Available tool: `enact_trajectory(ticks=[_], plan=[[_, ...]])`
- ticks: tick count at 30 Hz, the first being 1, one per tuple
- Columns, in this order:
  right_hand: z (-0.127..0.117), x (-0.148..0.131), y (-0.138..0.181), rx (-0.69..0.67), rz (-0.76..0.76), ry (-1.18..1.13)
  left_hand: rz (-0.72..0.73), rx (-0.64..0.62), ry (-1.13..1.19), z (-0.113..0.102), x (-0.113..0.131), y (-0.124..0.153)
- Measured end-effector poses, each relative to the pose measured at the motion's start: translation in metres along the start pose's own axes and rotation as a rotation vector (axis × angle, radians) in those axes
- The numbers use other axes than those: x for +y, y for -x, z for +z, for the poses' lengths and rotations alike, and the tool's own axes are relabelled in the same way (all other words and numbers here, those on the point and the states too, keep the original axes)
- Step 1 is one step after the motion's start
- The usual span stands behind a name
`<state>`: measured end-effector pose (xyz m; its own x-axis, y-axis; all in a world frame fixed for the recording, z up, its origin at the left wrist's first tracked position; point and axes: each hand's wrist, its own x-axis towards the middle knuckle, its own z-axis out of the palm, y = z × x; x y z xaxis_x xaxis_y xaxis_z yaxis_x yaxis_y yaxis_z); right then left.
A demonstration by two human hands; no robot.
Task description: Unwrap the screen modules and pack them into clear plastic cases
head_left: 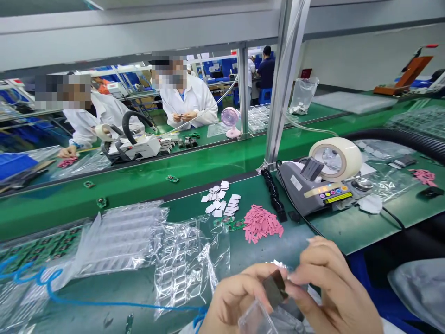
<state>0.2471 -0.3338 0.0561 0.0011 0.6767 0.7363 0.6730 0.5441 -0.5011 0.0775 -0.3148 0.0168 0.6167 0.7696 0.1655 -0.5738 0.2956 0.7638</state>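
Low in the view, my left hand (227, 301) is closed on a small dark rectangular block (274, 290). Clear plastic (255, 319) shows just below the block, partly cut off by the frame edge. My right hand (333, 287) pinches thumb and forefinger together at the block's right edge; whatever lies between the fingertips is too small to name. Beyond my hands are a heap of pink strips (261, 224), green circuit boards (236, 225) and loose white pieces (222, 199).
A grey tape dispenser (295, 183) carries a wide tape roll (352, 160) at right. Clear plastic trays (179, 269) and a blue coiled cord (121, 304) lie at left. A metal post (280, 93) rises behind the bench. Across the green conveyor (208, 162), co-workers in white coats sit.
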Motion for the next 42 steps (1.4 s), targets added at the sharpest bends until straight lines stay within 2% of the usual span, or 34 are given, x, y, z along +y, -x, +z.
enact_trajectory(ticks=[2, 6, 10, 13, 19, 25, 30, 33, 37, 40, 42], plan=[[-0.001, -0.002, -0.01, -0.069, -0.082, 0.083, 0.005, -0.009, -0.053, -0.003, 0.002, 0.0], [-0.001, 0.0, -0.011, -0.13, -0.08, 0.113, 0.011, -0.051, -0.118, 0.005, 0.01, -0.003], [-0.004, 0.005, -0.004, -0.15, -0.061, 0.132, -0.051, 0.058, -0.184, 0.018, 0.019, -0.002], [-0.007, 0.009, -0.002, -0.16, -0.06, 0.142, -0.063, 0.085, -0.236, 0.022, 0.019, -0.001], [-0.007, 0.016, 0.001, -0.166, -0.04, 0.162, -0.107, 0.189, -0.282, 0.021, 0.011, -0.001], [-0.01, 0.028, 0.008, -0.226, -0.125, 0.204, -0.171, 0.196, -0.335, 0.015, 0.01, -0.002], [-0.01, 0.034, 0.014, -0.25, -0.113, 0.216, -0.182, 0.183, -0.327, 0.014, 0.011, -0.005], [-0.006, 0.031, 0.014, -0.231, -0.106, 0.214, -0.167, 0.182, -0.32, 0.015, 0.009, -0.005], [0.006, 0.022, 0.013, -0.12, -0.035, 0.225, -0.108, 0.217, -0.3, 0.013, 0.004, -0.001], [0.013, 0.019, 0.014, -0.049, 0.007, 0.221, -0.151, 0.204, -0.308, 0.009, 0.004, -0.001], [0.015, 0.02, 0.015, -0.055, -0.011, 0.219, -0.18, 0.2, -0.309, 0.008, 0.005, -0.003]])
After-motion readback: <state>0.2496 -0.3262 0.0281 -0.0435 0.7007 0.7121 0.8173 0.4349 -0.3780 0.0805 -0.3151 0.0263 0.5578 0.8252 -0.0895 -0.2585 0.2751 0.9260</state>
